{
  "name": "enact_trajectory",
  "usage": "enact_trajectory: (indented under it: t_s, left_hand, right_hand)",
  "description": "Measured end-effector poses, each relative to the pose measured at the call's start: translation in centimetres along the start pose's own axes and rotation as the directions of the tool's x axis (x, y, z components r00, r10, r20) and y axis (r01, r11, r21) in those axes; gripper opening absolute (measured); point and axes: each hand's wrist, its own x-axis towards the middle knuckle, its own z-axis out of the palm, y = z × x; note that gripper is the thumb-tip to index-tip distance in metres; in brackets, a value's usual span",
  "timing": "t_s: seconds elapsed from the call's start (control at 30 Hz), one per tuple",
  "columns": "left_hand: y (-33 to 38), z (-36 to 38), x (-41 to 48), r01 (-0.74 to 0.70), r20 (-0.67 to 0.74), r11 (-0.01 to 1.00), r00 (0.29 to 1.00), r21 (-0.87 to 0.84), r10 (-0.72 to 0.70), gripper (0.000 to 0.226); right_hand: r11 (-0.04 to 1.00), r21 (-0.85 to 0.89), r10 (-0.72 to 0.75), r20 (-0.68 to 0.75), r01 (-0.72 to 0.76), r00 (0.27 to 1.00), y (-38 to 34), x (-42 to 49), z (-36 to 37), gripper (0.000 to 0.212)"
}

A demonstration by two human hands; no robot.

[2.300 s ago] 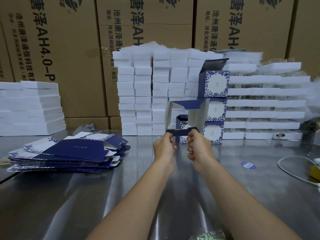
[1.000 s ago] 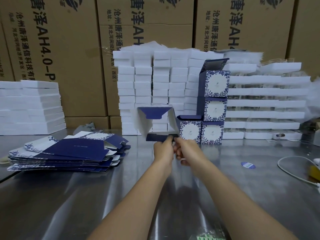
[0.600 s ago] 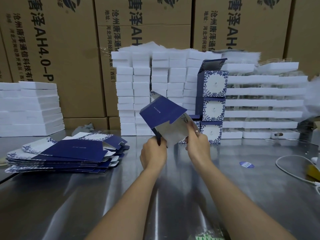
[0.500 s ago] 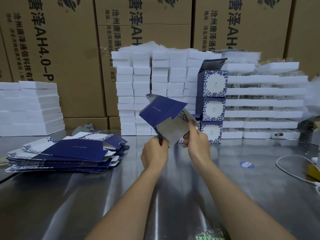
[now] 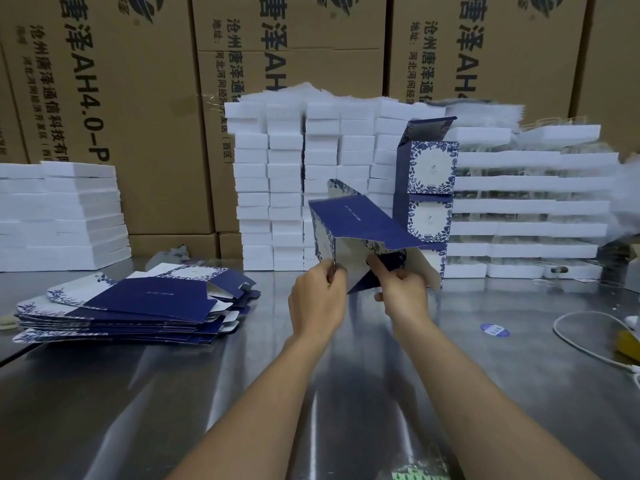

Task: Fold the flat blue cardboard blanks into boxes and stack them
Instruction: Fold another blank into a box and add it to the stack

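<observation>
So, both hands were busy with one half-folded box (image 5: 360,225), held up in the air over the table (image 5: 173,393), pretty much dead centre and just in front of the finished ones. The left hand (image 5: 317,299) had its fingers pinched on the box's lower left edge, right by the patterned side panel. The right hand (image 5: 403,292) had its fingers curled round a flap on the underside. The box sat tilted, plain navy panel facing up, white inside open toward the person, and a navy flap hanging down between the two hands.

Off to the left on the table lay the pile of flat blanks (image 5: 138,303), fanned out a bit, navy side up. Behind the held box stood the stack of folded boxes (image 5: 429,168), three high as far as could be seen. The top one had its lid flap standing open and the bottom one was mostly hidden. White foam blocks (image 5: 287,174) were piled behind, with brown cartons (image 5: 138,98) at the back. A white cable (image 5: 581,337) and a small blue sticker (image 5: 495,330) lay on the table to the right.
</observation>
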Motion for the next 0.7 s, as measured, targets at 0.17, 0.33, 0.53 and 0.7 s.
enact_trajectory:
  t_s: [0.17, 0.33, 0.53, 0.7]
  left_hand:
    - [0.9, 0.0, -0.2, -0.103, -0.031, 0.992, 0.994, -0.075, 0.101, 0.036]
    - [1.5, 0.0, -0.1, -0.18, -0.083, 0.972, 0.982, -0.151, 0.169, 0.051]
    - [2.3, 0.7, -0.3, 0.101, 0.139, 0.961, 0.988, -0.258, -0.066, 0.051]
    - [3.4, 0.5, -0.4, 0.408, 0.468, 0.795, 0.866, -0.449, -0.18, 0.044]
  right_hand:
    - [0.93, 0.124, 0.329, 0.142, -0.347, 0.934, -0.2, -0.5, -0.2, 0.055]
    - [0.932, 0.171, 0.258, 0.308, -0.32, 0.916, -0.8, -0.7, 0.5, 0.04]
    - [0.945, 0.278, 0.149, 0.111, -0.175, 0.983, -1.3, -0.4, 0.6, 0.029]
    - [0.969, 0.215, 0.108, 0.059, -0.118, 0.992, -1.2, -0.4, 0.6, 0.037]
